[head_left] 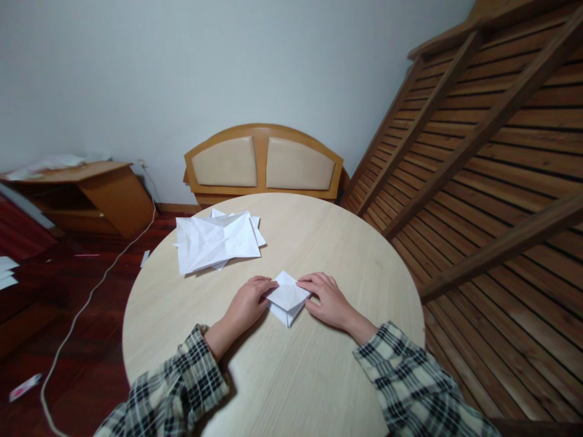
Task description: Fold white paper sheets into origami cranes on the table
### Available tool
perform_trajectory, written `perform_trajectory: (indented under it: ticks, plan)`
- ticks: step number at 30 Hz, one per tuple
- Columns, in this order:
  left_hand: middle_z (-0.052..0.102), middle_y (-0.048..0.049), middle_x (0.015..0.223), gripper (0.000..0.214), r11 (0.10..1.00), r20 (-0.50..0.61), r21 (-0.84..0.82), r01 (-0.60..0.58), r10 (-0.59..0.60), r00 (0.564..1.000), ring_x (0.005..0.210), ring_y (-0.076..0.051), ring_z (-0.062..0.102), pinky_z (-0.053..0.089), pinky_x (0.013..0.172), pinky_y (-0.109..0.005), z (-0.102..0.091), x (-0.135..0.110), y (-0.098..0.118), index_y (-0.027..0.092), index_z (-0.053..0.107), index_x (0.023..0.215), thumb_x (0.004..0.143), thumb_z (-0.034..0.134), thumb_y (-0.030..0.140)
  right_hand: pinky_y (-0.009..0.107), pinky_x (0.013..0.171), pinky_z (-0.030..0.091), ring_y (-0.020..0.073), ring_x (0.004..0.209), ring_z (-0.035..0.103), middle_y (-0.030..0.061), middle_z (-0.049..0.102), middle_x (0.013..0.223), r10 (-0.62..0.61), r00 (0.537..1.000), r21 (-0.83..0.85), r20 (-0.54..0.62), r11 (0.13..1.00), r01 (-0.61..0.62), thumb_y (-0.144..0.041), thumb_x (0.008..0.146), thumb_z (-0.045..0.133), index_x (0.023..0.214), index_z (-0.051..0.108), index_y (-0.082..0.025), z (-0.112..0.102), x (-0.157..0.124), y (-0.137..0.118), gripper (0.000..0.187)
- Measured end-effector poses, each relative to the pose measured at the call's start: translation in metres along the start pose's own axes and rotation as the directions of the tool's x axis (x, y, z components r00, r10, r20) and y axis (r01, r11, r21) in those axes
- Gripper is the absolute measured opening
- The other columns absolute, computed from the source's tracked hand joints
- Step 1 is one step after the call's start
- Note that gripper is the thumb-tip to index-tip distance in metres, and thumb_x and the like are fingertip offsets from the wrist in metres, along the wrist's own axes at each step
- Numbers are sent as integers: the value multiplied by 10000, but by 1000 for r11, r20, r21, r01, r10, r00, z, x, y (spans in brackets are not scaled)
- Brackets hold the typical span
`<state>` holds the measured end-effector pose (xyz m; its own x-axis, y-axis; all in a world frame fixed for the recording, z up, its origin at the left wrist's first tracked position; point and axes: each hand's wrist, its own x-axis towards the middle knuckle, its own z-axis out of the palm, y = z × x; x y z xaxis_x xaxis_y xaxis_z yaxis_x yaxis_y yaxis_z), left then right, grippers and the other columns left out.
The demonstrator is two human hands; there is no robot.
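Observation:
A small folded white paper (286, 298) lies on the round pale wooden table (319, 364), a diamond shape with raised flaps. My left hand (248, 301) pinches its left corner, fingers curled closed on the paper. On the other side, my right hand (327, 297) presses the paper's right corner with its fingers bent down onto the fold. Both wrists rest on the table, sleeves in a plaid pattern.
A loose pile of creased white sheets (218, 240) lies at the table's far left. A wooden chair with padded back (263, 162) stands behind the table. Slatted wooden panels (501, 182) lean at right. A low cabinet (91, 194) and a white cable (91, 297) are at left.

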<state>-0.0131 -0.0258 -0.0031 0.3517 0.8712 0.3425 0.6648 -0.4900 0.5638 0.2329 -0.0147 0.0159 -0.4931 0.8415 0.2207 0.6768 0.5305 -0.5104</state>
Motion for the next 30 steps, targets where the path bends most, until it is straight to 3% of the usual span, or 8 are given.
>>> perform_trajectory:
  ticks: [16,21,30]
  plan:
    - [698,-96,1116,417,1000,-5,-3,5,-5,1000,1045,-226,637,510,965,-431,2,1,-3,200,699,1117,765,568,20,402,958,366,223,1085,554,48,689,1116,20,998,35,-60,999,-18,-40,797,549,1081,718,-249,12,7,9,392]
    - [713,-83,1047,397,997,-21,-48,54,-55,998,982,-218,647,516,932,-410,1,5,-1,196,709,1068,759,539,14,389,933,368,224,1068,559,42,695,1079,32,996,34,-79,999,-29,-37,806,553,1068,717,-245,15,10,10,373]
    - [702,-83,949,258,992,-75,-17,128,-129,989,903,-233,636,515,833,-391,4,24,-8,195,719,1043,863,535,168,351,850,388,214,937,571,36,692,908,63,977,-34,-204,997,-72,-124,889,549,954,732,-233,28,24,18,222]
